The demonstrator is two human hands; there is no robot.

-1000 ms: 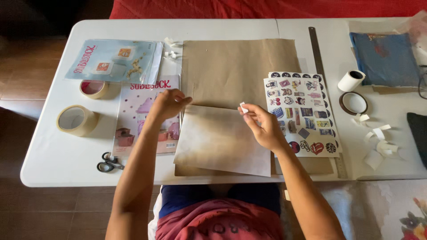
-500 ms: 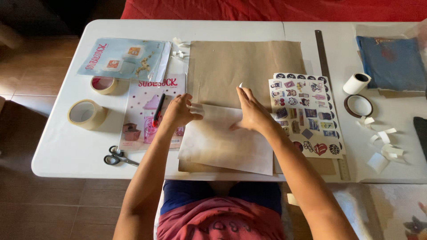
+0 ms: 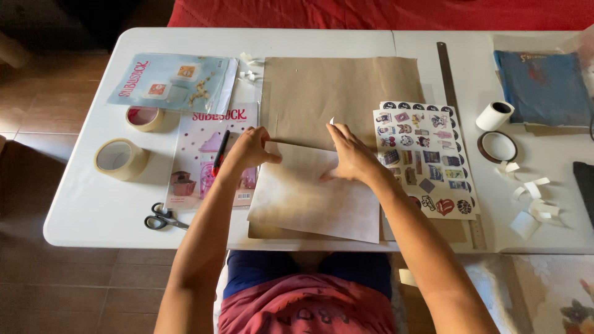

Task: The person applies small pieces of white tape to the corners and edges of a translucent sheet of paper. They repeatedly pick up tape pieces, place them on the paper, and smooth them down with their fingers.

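**Both hands pressing a folded brown-paper flap at the front edge of the tabletop**

Where the white tabletop meets its left edge, a wide roll of clear tape lies flat, with a smaller red-cored tape roll just behind it and black-handled scissors near the front-left corner. A clear plastic packet rests toward the back-left corner; in front of it lies a pink printed booklet with a black-and-red pen on it. The left hand lies open, palm down, fingers on the left end of the folded brown-paper flap, grasping nothing. This flap sits at the middle of the front edge, on a larger brown paper sheet that reaches toward the back edge. The right hand presses flat on the flap's upper right part; a small white scrap shows at its fingertips, though whether it is pinched cannot be told. Just beside this hand lies a sticker sheet, overlapping a metal ruler. Farther right stand a white roll, a thin brown tape ring and loose white paper strips. A blue book lies at the back-right corner.
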